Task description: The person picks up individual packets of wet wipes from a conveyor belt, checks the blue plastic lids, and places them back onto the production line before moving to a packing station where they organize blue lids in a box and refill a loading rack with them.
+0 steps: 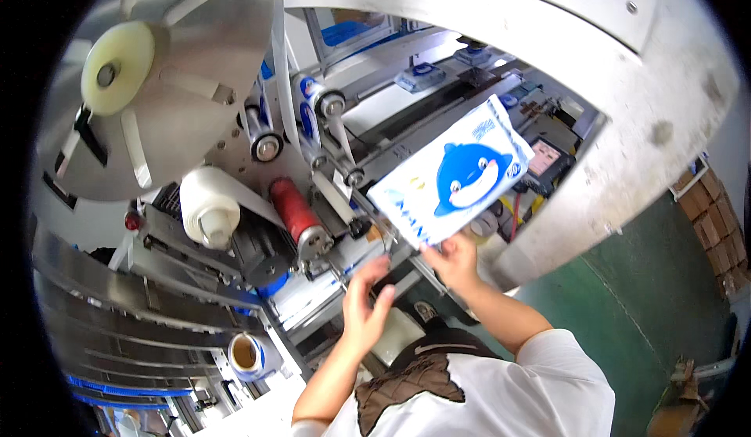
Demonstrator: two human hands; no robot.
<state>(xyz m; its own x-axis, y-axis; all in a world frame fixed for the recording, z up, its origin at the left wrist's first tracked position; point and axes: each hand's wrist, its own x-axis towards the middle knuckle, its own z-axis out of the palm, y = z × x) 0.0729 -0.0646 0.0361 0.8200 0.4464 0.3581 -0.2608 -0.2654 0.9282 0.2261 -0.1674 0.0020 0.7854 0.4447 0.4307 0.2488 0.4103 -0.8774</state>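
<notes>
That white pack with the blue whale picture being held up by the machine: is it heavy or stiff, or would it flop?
The white soft pack with the blue whale picture is probably light: the right hand holds it up by one corner. It stays flat and does not droop, so it is likely fairly firm. Its glossy wrap may be slippery.

both bare arms raised, hands close together
the left hand (pixel 364 300) is open with fingers spread; the right hand (pixel 454 258) pinches shut, its forearm angling up from the white sleeve.
</notes>
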